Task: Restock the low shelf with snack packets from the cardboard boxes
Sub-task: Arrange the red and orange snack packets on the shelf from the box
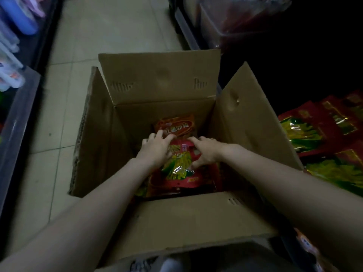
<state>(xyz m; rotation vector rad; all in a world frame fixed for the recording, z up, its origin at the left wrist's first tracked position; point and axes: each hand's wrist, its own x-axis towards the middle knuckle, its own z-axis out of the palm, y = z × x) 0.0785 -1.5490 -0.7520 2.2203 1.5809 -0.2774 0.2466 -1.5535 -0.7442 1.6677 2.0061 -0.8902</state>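
Two hands, left (157, 150) and right (206, 152), clasp the glossy red crinkly plastic snack packet (177, 165) inside the open brown cardboard box (157, 81); it looks light and slippery, so grip its edges.

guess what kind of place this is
Probably a shop aisle during restocking. An open box of snack packets stands on a tiled floor, the same packets line a low shelf on the right, and bottles fill the left shelving.
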